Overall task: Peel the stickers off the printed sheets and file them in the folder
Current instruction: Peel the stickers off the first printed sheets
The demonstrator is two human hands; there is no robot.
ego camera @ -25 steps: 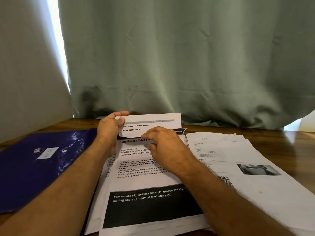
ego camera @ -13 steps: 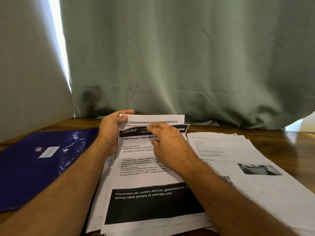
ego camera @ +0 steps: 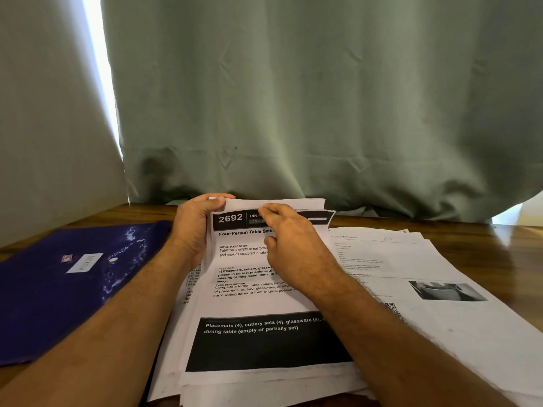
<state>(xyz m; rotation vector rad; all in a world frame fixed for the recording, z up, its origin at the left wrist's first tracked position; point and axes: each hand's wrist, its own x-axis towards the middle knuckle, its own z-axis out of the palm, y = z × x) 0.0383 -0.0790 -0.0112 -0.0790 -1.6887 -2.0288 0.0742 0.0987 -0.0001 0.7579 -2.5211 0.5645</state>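
Observation:
A stack of printed sheets (ego camera: 252, 301) lies in front of me; the top one reads "2692" and "Four-Person Table Setting" with a black band near its lower edge. My left hand (ego camera: 195, 227) grips the stack's far left corner, thumb on top. My right hand (ego camera: 289, 245) rests on the top sheet, fingertips pinching at the sheet's far edge by the black header. Whether a sticker sits under the fingers is hidden. A dark blue folder (ego camera: 67, 283) with a white label lies shut on the left.
A second pile of printed sheets (ego camera: 435, 289) with a photo and a QR code spreads to the right. All of it rests on a wooden table (ego camera: 514, 245). A grey-green curtain (ego camera: 293, 98) hangs just behind the table's far edge.
The white strip held up at the far edge has come down, uncovering the black "2692" header. My right fingers have slid up from mid-sheet to the far edge.

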